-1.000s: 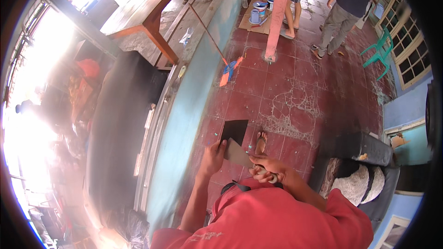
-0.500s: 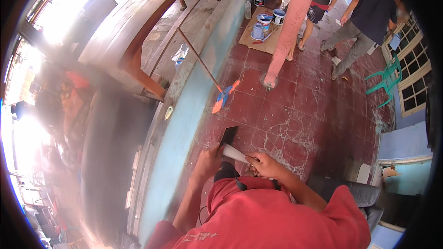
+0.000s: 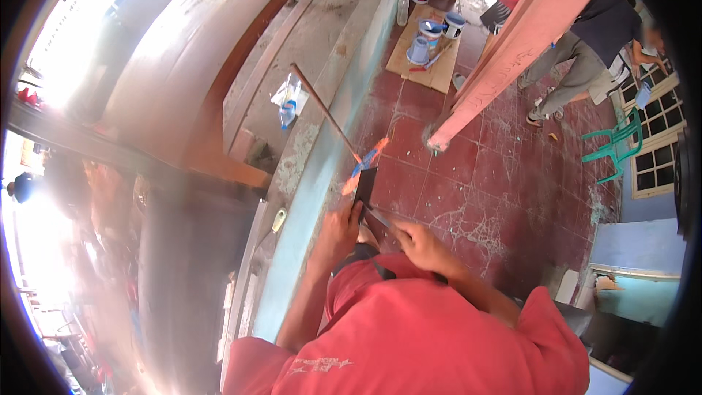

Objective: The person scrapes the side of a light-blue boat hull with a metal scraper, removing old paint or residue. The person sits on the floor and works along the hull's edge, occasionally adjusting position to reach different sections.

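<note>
My left hand (image 3: 341, 228) is closed round the lower end of a dark, flat rectangular plate (image 3: 365, 184), held upright in front of my body. My right hand (image 3: 428, 246) grips a putty knife, its fingers wrapped round the handle. The thin grey putty knife blade (image 3: 379, 218) points left toward the plate's lower end, beside my left fingers. Whether blade and plate touch, I cannot tell. Beyond the plate, partly covered by it, lies the orange and blue head of a mop or broom (image 3: 375, 155); its stick leans on the low wall.
A low light-blue wall (image 3: 292, 249) runs along my left, with a pale-handled tool (image 3: 278, 220) on its ledge. Ahead stands a pink post (image 3: 504, 58). Paint buckets (image 3: 453, 25) sit on cardboard (image 3: 398, 58). At right are a green chair (image 3: 614, 146) and other people (image 3: 592, 36).
The putty knife blade has turned from broadside to nearly edge-on. The dark plate now stands more upright, farther from my body. My view has shifted, and the people at the back have moved.
</note>
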Motion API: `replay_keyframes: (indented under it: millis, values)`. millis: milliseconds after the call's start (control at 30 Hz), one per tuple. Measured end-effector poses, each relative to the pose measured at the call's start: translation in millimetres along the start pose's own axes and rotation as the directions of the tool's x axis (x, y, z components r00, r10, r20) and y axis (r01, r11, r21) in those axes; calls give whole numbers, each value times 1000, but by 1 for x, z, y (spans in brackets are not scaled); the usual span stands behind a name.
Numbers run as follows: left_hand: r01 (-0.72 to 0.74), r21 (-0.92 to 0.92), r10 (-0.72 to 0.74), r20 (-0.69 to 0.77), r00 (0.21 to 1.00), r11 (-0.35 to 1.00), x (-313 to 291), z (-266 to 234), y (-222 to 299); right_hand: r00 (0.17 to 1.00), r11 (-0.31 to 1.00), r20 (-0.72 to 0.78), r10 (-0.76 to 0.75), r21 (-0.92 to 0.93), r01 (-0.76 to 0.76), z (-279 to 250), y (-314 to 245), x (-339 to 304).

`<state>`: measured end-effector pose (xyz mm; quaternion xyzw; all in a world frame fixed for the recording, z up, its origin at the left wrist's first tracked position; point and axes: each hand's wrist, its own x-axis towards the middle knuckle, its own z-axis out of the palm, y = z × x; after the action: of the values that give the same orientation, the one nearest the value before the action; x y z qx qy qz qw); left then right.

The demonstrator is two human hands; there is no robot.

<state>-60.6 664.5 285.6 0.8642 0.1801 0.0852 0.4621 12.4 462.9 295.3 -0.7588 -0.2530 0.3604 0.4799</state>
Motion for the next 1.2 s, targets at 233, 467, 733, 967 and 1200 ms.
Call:
replay_keyframes:
  millis: [233,467,733,967,1200]
  values:
    - [117,15,-118,51,992,993,31,-9,-16,986,985,152,75,145,-98,-18,9,56]
    - [188,-40,-189,-26,982,981,58,-3,0,768,545,549,331,553,-630,-70,4,88]
    - [220,-22,-220,-39,975,975,77,27,18,895,830,117,-430,-338,443,-78,45,105]
    - [248,-2,-248,-4,969,969,94,28,22,690,486,567,450,493,-722,-138,18,112]
    - [292,-405,-249,155,956,867,118,72,-19,920,734,187,346,556,-389,-133,48,134]
